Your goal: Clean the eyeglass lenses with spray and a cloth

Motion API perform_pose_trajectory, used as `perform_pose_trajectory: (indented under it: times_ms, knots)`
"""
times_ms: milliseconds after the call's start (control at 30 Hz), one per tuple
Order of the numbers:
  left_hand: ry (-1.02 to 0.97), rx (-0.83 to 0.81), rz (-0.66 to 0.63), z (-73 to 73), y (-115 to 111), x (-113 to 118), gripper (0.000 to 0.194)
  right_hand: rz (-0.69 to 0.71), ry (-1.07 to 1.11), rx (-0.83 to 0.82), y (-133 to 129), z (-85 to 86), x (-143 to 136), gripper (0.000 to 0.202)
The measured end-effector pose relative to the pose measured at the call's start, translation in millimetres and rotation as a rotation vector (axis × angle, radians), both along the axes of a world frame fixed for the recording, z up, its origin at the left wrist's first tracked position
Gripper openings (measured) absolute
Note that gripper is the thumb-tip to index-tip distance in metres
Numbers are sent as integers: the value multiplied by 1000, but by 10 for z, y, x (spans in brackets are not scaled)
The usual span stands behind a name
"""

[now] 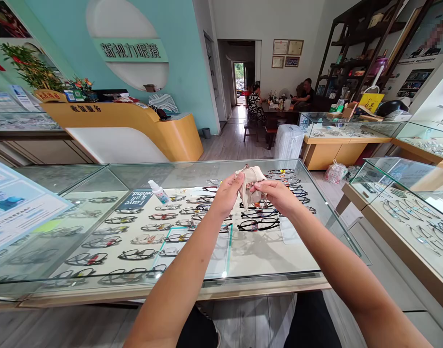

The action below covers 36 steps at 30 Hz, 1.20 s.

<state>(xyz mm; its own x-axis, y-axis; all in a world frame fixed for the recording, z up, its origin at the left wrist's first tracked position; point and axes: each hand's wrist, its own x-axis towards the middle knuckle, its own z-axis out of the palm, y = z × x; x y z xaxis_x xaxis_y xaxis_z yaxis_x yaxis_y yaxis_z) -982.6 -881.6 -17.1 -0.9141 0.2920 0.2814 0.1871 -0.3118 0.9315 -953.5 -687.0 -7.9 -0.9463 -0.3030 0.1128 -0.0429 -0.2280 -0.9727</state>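
2 forearms | 2 hands | 1 cloth | 1 eyeglasses | 1 bottle

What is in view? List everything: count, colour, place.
glass counters: several, clear, foreground and right
display frames: many, mostly dark, inside counters
spray bottle: one, white, left of centre
cloth: one, cream, centre
glasses: one pair, brownish, against cloth
desk: one, orange-white, back left
suitcase: one, silvery, behind counter
shelf: one, dark, back right
bag: one, yellow, right counter
people: two, dark and patterned tops, back
left hand: one, bare, on cloth
right hand: one, bare, at glasses
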Motion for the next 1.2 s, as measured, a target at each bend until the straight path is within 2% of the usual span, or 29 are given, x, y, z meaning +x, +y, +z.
perform_pose_trajectory:
  times_ms: [200, 367, 500, 700, 900, 1033, 1100, 1200]
  knots:
    - [19, -28, 63, 77, -71, -17, 77, -31, -3, 50, 1, -41, -9, 49]
    - [-7, -60, -20, 153, -90, 31, 73, -7, 19, 0, -12, -3, 22, 48]
    - [-49, -59, -67, 156, -96, 59, 70, 48, -16, -60, -25, 23, 53, 50]
    - [-28, -49, -110, 165, -61, 94, 64, 102, -57, -66, -37, 50, 105, 53]
    - [17, -36, 42, 148, 52, 197, 63, 196, -62, -50, -79, 28, 127, 57]
    - [21, -22, 139, 126, 108, 237, 66, 210, -38, 14, -101, -16, 110, 60]
    - [24, -10, 137, 119, 107, 218, 69, 187, -22, 32, -90, -13, 104, 61]
    - [8, -1, 65, 121, 59, 151, 71, 128, -10, 19, -45, 29, 97, 56]
